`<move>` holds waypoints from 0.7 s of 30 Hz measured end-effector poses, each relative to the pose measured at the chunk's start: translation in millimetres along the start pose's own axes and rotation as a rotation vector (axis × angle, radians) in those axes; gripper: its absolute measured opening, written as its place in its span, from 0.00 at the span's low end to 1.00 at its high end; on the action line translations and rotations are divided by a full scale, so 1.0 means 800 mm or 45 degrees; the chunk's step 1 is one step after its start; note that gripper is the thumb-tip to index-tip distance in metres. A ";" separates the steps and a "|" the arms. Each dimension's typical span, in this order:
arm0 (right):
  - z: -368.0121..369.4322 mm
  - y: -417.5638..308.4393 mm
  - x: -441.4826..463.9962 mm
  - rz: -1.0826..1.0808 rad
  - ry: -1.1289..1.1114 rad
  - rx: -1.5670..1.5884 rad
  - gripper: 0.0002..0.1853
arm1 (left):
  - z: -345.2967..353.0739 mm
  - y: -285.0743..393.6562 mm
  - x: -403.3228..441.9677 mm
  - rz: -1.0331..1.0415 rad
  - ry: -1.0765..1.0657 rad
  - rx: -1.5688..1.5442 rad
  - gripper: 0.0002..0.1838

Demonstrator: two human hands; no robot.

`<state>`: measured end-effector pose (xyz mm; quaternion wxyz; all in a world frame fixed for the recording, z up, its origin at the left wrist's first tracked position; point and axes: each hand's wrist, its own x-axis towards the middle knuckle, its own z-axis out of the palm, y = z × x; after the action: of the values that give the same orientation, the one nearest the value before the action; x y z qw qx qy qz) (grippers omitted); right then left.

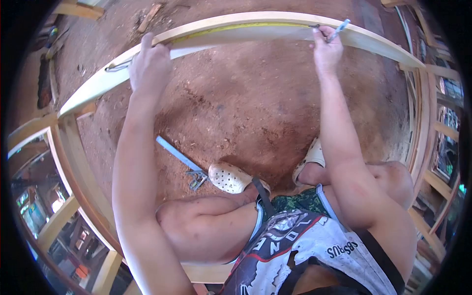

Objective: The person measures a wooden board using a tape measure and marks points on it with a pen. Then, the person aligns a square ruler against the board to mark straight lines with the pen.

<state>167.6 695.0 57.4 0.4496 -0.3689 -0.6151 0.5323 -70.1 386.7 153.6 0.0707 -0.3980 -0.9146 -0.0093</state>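
A yellow measuring tape (236, 26) is stretched along a long pale wooden board (378, 43) in front of me. My left hand (150, 66) is closed at the tape's left end, on what looks like the tape measure; its case is hidden by my fingers. A grey loop, perhaps a strap (118, 66), sticks out left of that hand against the board. My right hand (328, 49) pinches near the tape's dark right end and also holds a light-blue pen (339, 29), tilted up to the right, between its fingers.
On the dirt floor lies a blue-and-metal square-like tool (179, 153), close to my pale clog (228, 178). Wooden frames stand at left (81, 162) and right (425, 118). A wood scrap (149, 18) lies beyond the board.
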 end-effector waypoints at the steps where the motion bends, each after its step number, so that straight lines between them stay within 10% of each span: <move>1: 0.001 -0.001 0.000 0.017 -0.010 -0.071 0.09 | 0.000 -0.002 -0.001 -0.027 -0.010 0.020 0.15; 21: -0.005 0.013 0.012 -0.087 -0.086 -0.032 0.08 | 0.014 -0.017 0.004 0.132 0.253 -0.074 0.10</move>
<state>168.0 706.5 49.1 0.4417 -0.3351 -0.6488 0.5212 -83.4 380.5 143.2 0.1499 -0.4437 -0.8806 -0.0714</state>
